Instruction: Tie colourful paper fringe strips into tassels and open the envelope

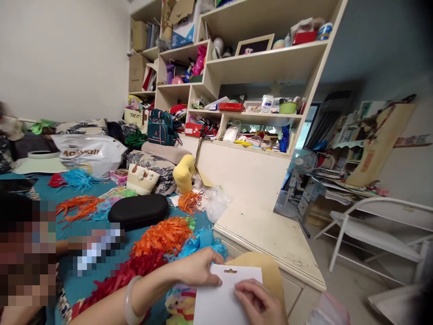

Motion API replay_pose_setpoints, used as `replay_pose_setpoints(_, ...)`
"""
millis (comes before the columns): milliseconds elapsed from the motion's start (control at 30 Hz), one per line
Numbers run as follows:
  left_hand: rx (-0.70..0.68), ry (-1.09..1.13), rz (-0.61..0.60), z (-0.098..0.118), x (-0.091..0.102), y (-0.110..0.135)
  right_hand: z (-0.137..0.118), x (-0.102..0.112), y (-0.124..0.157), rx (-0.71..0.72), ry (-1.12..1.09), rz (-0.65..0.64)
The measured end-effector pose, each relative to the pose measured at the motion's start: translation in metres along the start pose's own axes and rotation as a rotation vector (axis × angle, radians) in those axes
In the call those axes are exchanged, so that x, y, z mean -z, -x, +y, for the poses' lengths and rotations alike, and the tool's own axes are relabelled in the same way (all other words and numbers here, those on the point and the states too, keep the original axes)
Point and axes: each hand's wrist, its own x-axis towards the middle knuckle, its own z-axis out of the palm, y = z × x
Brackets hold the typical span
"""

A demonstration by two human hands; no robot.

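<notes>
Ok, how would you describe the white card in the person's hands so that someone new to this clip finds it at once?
Start at the teal-covered bed strewn with fringed paper. At its near right corner, the left hand and right hand hold a white card lying over a tan envelope. It is plain, flat and white, with a small hang slot near its top edge.

I see a flat white card [221, 293] with a hang slot near its top, overlapping a tan envelope [269, 271].

Home bedroom doubling as craft space: cream built-in wooden shelving [257, 67] crammed with boxes and household clutter; teal bedspread [91, 275] strewn with orange shredded-paper tassels [164, 234]; patterned pillows [152, 164]; white folding metal chair [372, 230].
</notes>
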Motion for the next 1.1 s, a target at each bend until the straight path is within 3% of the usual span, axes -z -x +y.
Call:
replay_pose_setpoints(267,0.0,0.008,-0.028,-0.007,-0.002,-0.003,0.004,-0.002,-0.008,0.21,0.191,-0.064)
replay_pose_setpoints(700,0.016,0.008,-0.011,-0.006,-0.001,-0.001,0.011,-0.017,0.002,0.401,0.329,0.091)
replay_pose_setpoints(833,0.033,0.021,-0.022,-0.004,-0.001,0.002,0.012,-0.016,0.003,0.528,0.657,0.23)
replay_pose_setpoints(933,0.034,0.039,-0.041,-0.001,-0.001,0.004,0.013,-0.015,-0.003,0.507,0.87,0.346)
replay_pose_setpoints(1100,0.044,0.053,-0.035,0.003,0.0,0.003,0.022,-0.019,-0.007,0.407,0.915,0.34)
